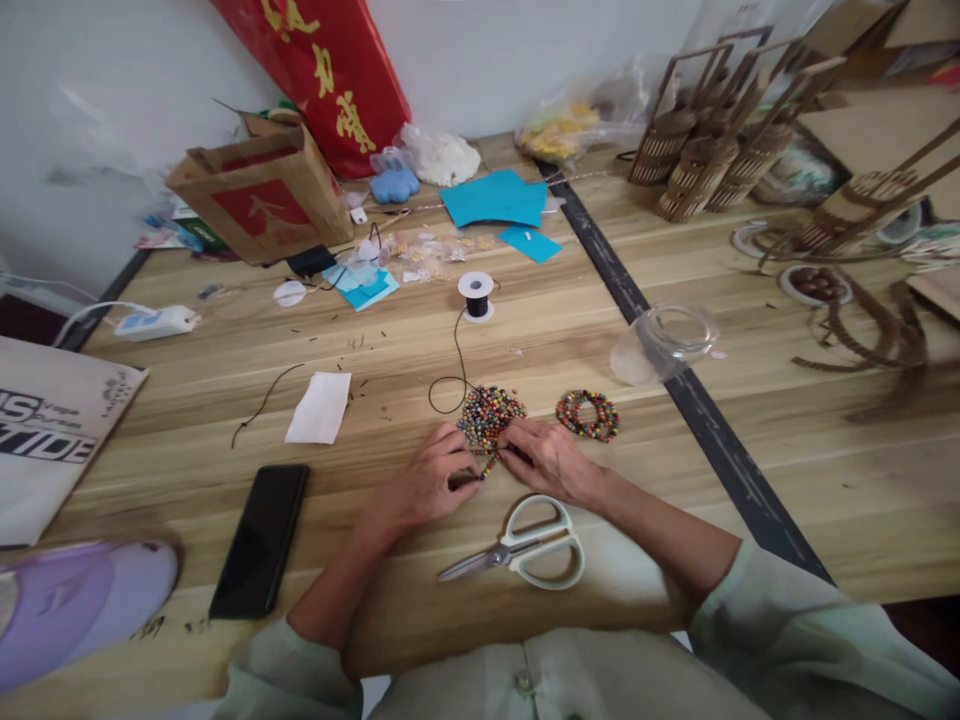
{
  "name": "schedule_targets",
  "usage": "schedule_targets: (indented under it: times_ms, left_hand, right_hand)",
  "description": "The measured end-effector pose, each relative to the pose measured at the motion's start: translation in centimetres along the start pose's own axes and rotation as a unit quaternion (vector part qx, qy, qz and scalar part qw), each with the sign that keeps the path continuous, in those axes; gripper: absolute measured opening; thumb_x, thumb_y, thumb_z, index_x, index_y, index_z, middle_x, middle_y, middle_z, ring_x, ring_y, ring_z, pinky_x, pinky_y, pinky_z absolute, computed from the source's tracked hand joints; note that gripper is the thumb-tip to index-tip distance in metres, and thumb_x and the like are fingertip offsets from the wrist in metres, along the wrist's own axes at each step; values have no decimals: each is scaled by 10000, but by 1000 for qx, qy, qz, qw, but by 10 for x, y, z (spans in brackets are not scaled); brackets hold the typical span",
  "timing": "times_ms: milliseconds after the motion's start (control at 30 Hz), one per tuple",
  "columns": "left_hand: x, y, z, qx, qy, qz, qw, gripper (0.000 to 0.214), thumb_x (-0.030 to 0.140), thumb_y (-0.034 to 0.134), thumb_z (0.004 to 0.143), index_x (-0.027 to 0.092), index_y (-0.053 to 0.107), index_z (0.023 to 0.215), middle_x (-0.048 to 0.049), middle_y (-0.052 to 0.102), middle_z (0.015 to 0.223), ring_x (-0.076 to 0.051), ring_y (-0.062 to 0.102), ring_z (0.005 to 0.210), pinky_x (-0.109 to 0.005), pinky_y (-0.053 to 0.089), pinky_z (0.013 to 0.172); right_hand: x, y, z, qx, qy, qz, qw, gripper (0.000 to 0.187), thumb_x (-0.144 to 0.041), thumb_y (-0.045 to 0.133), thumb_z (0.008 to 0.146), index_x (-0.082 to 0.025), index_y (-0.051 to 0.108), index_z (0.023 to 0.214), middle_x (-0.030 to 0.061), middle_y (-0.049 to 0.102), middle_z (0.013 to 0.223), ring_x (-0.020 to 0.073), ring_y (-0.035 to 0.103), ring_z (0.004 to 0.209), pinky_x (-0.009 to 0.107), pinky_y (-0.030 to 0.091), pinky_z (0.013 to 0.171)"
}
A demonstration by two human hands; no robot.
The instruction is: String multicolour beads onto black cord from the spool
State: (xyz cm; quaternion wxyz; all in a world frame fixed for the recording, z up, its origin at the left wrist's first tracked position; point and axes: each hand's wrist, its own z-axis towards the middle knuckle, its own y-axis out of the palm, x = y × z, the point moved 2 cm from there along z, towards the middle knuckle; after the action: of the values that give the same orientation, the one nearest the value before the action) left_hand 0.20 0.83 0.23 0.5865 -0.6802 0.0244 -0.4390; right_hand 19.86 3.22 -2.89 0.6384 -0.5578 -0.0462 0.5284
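Note:
A pile of small multicoloured beads (489,410) lies on the wooden table, with both hands at its near edge. My left hand (439,478) has its fingers curled in around a short string of beads (490,466). My right hand (551,458) reaches in from the other side, its fingertips pinched at the beads; what exactly they hold is hidden. Black cord (460,345) runs from a white spool (476,298) down to the pile. To the right lies a coiled strand of finished beads (587,415). White-handled scissors (517,546) rest just in front of my hands.
A black phone (259,541) and a white paper piece (319,408) lie to the left. A clear plastic container (666,342) stands at the right. Farther back are a paper bag (259,190), blue sheets (495,200) and wooden lantern-like pieces (697,165).

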Motion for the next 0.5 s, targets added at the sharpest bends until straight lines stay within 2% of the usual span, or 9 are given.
schedule_targets:
  times_ms: [267, 500]
  left_hand:
    - [3, 5, 2, 50, 9, 14, 999, 66, 200, 670, 829, 172, 659, 770, -59, 595, 815, -233, 502, 930, -388, 448, 887]
    - [2, 9, 3, 55, 10, 19, 998, 58, 176, 667, 829, 171, 653, 773, -60, 600, 817, -233, 507, 926, -374, 455, 860]
  right_hand:
    - [0, 1, 1, 3, 4, -5, 1000, 98, -160, 502, 937, -174, 563, 862, 36, 598, 777, 154, 568, 705, 234, 392, 636]
    - [0, 0, 1, 2, 5, 0, 1000, 103, -156, 503, 932, -175, 566, 853, 35, 594, 769, 155, 559, 694, 236, 385, 632]
